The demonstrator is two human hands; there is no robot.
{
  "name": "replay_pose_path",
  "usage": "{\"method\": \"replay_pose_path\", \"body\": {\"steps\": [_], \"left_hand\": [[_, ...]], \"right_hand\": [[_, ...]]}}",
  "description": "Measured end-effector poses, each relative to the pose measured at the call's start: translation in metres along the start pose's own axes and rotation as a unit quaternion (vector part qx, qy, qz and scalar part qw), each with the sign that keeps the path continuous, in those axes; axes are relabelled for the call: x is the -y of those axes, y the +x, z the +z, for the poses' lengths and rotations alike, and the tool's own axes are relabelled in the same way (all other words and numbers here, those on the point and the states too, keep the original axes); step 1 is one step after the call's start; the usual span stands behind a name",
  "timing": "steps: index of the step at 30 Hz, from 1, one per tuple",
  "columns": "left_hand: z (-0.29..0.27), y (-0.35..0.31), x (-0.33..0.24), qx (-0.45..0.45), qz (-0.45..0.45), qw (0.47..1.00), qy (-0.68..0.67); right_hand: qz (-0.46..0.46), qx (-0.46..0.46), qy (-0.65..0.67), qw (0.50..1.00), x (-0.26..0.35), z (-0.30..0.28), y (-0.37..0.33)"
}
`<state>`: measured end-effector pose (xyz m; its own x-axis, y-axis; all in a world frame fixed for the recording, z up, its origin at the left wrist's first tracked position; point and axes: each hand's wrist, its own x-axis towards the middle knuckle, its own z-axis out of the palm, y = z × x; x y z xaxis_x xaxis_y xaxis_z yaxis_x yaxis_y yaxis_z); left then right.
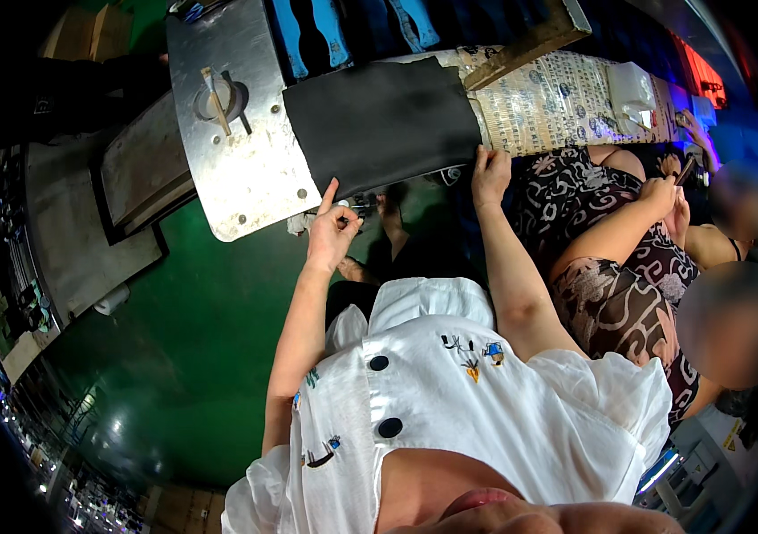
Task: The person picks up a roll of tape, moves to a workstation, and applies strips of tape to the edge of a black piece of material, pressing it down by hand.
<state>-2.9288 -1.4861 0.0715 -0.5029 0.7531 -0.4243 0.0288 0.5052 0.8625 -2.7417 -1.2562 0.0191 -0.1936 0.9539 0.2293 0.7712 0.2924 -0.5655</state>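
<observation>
Black sheet (381,123) | long axis sideways, right end farther | left fingers (329,195), right fingers (483,161) at corners, grip unclear

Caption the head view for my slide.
Left hand and right hand at the near corners of a black sheet, a brush lying to its left.

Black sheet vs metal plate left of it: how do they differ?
Surface: the black sheet is dark and matte; the metal plate is silvery and shiny.
Corners: the sheet's look angular; the plate's near-left one is rounded.
Occupied: the sheet has the left hand and right hand at its near corners; the plate carries a round dish.
Shared: both broad, flat.
</observation>
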Motion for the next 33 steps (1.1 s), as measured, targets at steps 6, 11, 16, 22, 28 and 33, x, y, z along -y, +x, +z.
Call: {"method": "replay_pose_path", "body": {"steps": [6,11,16,22,28,33], "left_hand": [[0.003,-0.002,0.004,-0.01,0.008,1.0,0.011],[0.002,-0.004,-0.001,0.0,0.009,1.0,-0.023],[0.004,-0.004,-0.004,-0.01,-0.007,1.0,-0.027],[0.003,-0.004,0.002,-0.025,0.009,1.0,-0.013],[0.002,-0.004,0.003,-0.027,0.0,1.0,0.011],[0.002,-0.005,-0.002,-0.033,0.026,0.999,0.02]], "right_hand": [[0.07,0.034,-0.033,0.996,0.021,-0.017,0.005],[-0.241,-0.045,-0.063,0.967,0.061,-0.018,0.028],[-0.397,0.099,-0.049,0.911,0.086,0.029,0.045],[-0.321,0.064,-0.179,0.928,0.081,0.048,0.033],[-0.398,0.11,-0.05,0.909,0.135,0.058,0.035],[-0.397,0.226,-0.109,0.883,0.175,0.096,0.029]]}}
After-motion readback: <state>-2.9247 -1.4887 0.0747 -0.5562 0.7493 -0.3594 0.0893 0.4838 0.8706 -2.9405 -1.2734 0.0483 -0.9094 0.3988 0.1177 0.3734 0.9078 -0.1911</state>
